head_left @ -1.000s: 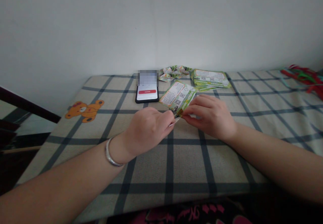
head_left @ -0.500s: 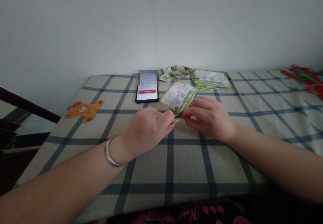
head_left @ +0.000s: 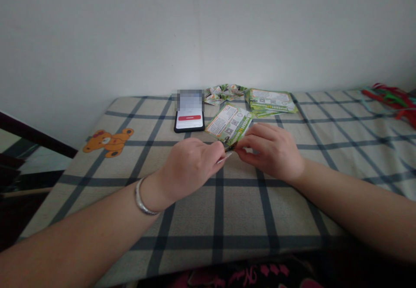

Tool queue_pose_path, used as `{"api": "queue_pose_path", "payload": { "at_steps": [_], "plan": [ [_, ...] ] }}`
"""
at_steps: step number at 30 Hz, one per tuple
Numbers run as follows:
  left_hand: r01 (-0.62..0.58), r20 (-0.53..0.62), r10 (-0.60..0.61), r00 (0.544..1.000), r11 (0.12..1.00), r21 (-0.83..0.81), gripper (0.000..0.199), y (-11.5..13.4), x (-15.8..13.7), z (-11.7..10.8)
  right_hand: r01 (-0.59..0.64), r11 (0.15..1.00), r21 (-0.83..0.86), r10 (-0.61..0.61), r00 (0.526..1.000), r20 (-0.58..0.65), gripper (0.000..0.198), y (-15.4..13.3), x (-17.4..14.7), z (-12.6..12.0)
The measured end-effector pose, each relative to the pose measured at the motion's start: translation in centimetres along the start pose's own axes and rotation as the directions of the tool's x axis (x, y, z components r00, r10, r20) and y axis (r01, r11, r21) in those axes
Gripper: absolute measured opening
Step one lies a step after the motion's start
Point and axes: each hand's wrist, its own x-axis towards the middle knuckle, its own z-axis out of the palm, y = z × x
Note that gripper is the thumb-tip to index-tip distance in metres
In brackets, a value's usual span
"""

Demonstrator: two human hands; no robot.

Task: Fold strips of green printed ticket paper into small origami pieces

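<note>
Pinching a small paper piece [head_left: 228,154] tightly, my left hand [head_left: 193,160] and right hand [head_left: 271,151] grip opposite ends, probably to steady it, just nearer me than the flat green card [head_left: 227,122].

Head-worn view, looking forward and down across table [head_left: 243,210].
</note>
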Motion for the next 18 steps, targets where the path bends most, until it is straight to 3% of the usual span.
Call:
{"api": "queue_pose_path", "payload": {
  "at_steps": [8, 14, 18],
  "plan": [
    [0.015, -0.007, -0.015, 1.0, 1.0, 0.013, 0.025, -0.08, 0.11, 0.02, -0.049, 0.999, 0.011, 0.049, 0.999, -0.011, 0.012, 0.11, 0.01, -0.06],
    [0.01, -0.013, -0.01, 1.0, 0.999, 0.049, 0.024, -0.09, 0.18, 0.1, -0.124, 0.988, 0.096, 0.122, 0.992, 0.024, 0.012, 0.14, -0.07, -0.03],
    [0.016, -0.023, -0.015, 1.0, 0.999, 0.042, 0.023, -0.11, 0.22, 0.05, -0.233, 0.949, 0.211, 0.232, 0.972, 0.028, 0.008, 0.04, 0.0, 0.15]
  ]
}}
